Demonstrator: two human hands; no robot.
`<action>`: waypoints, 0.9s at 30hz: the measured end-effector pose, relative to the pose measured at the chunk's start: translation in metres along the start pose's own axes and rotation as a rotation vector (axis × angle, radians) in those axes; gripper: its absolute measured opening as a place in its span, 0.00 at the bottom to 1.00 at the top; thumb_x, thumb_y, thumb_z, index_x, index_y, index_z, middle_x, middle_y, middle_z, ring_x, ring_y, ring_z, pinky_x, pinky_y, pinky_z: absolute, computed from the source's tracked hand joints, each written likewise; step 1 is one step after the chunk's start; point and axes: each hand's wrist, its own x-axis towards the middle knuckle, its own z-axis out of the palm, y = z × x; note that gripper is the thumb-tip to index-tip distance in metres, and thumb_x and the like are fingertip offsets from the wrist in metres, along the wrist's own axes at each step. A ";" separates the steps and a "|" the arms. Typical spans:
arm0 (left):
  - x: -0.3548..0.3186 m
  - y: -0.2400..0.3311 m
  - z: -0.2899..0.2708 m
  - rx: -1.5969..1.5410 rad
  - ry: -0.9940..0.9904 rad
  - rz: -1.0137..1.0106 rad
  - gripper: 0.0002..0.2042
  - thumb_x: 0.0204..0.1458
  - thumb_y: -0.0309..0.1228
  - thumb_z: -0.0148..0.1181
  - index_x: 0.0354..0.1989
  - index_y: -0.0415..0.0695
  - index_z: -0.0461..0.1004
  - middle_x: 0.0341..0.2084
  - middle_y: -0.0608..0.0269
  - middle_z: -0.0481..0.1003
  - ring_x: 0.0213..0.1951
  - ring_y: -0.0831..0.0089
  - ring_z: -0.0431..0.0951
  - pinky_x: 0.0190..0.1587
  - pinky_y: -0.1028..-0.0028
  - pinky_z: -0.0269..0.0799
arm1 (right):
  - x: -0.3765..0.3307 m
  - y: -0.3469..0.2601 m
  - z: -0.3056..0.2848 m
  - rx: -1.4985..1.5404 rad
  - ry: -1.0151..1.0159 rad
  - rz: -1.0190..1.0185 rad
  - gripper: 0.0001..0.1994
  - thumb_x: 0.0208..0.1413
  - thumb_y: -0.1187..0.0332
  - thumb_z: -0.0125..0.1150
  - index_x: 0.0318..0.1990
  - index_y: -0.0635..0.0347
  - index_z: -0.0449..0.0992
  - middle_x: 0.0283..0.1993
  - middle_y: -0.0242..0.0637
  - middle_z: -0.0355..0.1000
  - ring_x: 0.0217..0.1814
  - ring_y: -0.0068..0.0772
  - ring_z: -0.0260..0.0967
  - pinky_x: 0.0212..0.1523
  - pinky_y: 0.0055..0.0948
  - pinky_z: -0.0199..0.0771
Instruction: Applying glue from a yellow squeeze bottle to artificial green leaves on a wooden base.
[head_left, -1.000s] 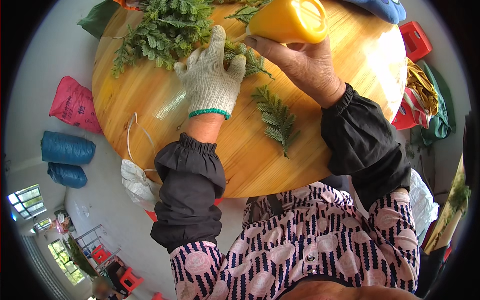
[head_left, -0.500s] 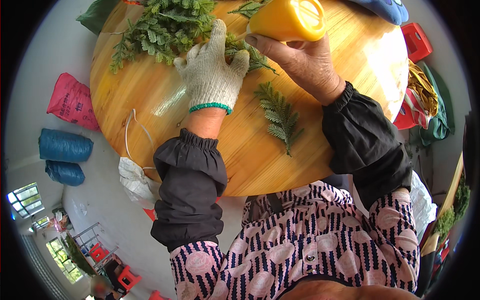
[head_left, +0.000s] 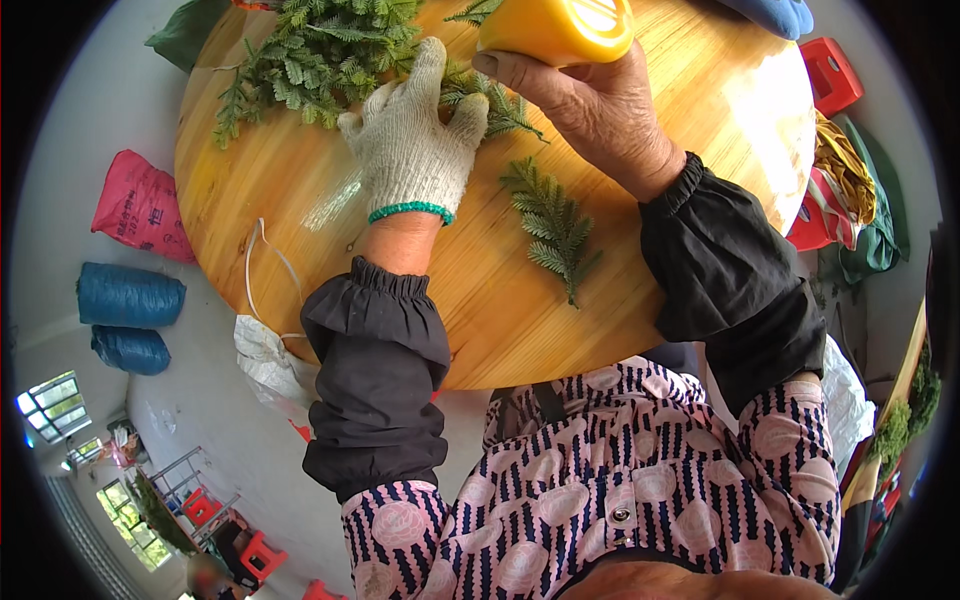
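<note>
My left hand [head_left: 413, 142], in a white knit glove with a green cuff, lies flat with fingers spread on a pile of green fern-like sprigs [head_left: 315, 48] at the far side of a round wooden table [head_left: 500, 290]. My bare right hand [head_left: 600, 110] grips a yellow plastic container [head_left: 558, 28] held just above the table's far edge. One loose green sprig [head_left: 553, 222] lies on the wood between my two forearms, touching neither hand.
A white string loop [head_left: 262, 270] hangs over the table's left edge near a white bag [head_left: 268, 358]. On the floor to the left lie a pink sack [head_left: 138, 205] and two blue rolls [head_left: 128, 297]. Red stools [head_left: 838, 72] and bundled cloth [head_left: 848, 190] stand at right.
My left hand has slid slightly farther up onto the sprig pile. The right hand keeps holding the yellow container in nearly the same place.
</note>
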 end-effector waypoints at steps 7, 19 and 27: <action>0.002 0.003 -0.006 -0.034 -0.113 -0.033 0.32 0.57 0.50 0.62 0.70 0.55 0.66 0.43 0.64 0.82 0.58 0.58 0.74 0.66 0.33 0.52 | 0.004 -0.008 0.001 0.082 0.016 -0.046 0.21 0.57 0.76 0.67 0.58 0.62 0.74 0.55 0.38 0.76 0.56 0.32 0.73 0.57 0.33 0.74; -0.004 -0.009 -0.004 0.083 -0.117 0.049 0.29 0.61 0.50 0.57 0.72 0.62 0.64 0.60 0.64 0.75 0.66 0.54 0.68 0.68 0.28 0.46 | -0.004 -0.015 -0.003 0.016 0.152 -0.097 0.21 0.56 0.74 0.70 0.58 0.63 0.74 0.55 0.38 0.76 0.57 0.32 0.72 0.59 0.34 0.72; -0.006 -0.014 0.003 0.088 -0.070 0.131 0.27 0.64 0.49 0.54 0.72 0.65 0.64 0.65 0.67 0.71 0.67 0.54 0.67 0.67 0.26 0.45 | 0.004 -0.029 -0.019 0.042 -0.009 -0.036 0.19 0.55 0.74 0.72 0.54 0.63 0.76 0.51 0.35 0.77 0.53 0.28 0.74 0.54 0.31 0.75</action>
